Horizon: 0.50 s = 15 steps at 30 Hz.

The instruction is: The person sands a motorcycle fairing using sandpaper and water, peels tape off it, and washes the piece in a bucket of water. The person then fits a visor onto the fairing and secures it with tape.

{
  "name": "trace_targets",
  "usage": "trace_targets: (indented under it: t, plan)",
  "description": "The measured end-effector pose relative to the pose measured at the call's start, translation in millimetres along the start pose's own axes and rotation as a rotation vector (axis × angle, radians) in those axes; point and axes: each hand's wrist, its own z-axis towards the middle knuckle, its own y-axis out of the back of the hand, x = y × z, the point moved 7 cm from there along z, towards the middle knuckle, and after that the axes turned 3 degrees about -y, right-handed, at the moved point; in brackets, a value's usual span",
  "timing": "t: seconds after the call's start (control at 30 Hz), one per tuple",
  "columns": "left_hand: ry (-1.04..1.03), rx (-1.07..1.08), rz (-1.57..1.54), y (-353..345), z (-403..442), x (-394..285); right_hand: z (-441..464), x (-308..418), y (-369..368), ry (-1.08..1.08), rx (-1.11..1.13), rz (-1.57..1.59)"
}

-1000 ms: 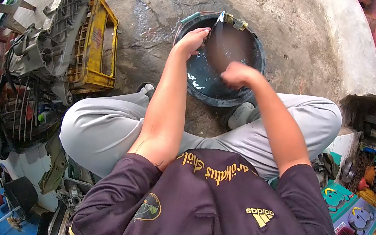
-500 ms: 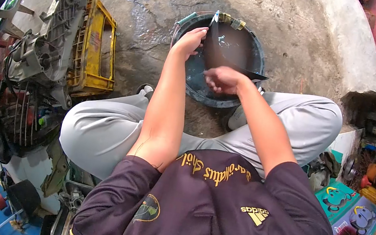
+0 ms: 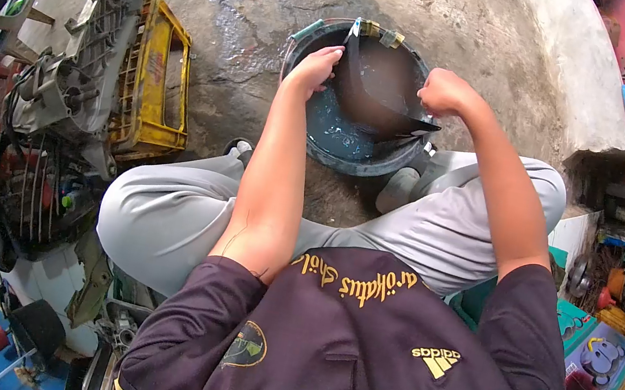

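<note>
Dark, glossy panel (image 3: 384,87) lies across the bucket (image 3: 358,168). Remotely, I note the left hand (image 3: 316,68) at its left edge, clamping uncertain; right hand (image 3: 446,95) fingers curl together near its right side.

Dark gold-lettered jersey (image 3: 373,354), grey trousers (image 3: 168,220)

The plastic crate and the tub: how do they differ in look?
The plastic crate is yellow, while the tub is dark. The plastic crate is boxy with straight edges; the tub is round. The plastic crate's walls have openings, whereas the tub holds water. Both are on the concrete floor.
</note>
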Motion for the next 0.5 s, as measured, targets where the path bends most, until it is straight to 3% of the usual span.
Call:
trace_targets:
  t: [0.2, 0.33, 0.37, 0.4, 0.43, 0.47, 0.5]
  plan:
    - [0.028, -0.062, -0.008, 1.5, -7.5, -0.2, -6.4, 13.2, -1.4, 0.004, 0.027, 0.379]
    - [0.054, 0.018, -0.008, -1.8, -12.6, -3.2, 9.6, 43.7, -74.3, 0.158, 0.381, 0.488]
    - [0.025, -0.021, 0.01, 0.9, -4.7, 1.2, 1.6, 56.5, -84.2, 0.205, 0.415, 0.18]
    - [0.003, -0.039, 0.046, 2.0, -5.1, -1.0, 7.9, 54.4, -104.3, 0.052, 0.431, -0.098]
    - [-0.018, -0.058, 0.08, 3.0, -4.9, -3.2, -0.6, 74.1, -108.1, 0.176, 0.447, -0.323]
    - [-0.019, -0.059, 0.084, 2.7, -2.6, -2.2, 29.0, 76.1, -154.3, 0.369, 0.481, -0.405]
    - [-0.104, -0.063, 0.154, 2.9, 0.5, -4.9, 42.1, 77.3, -187.3, 0.423, 0.571, -0.469]
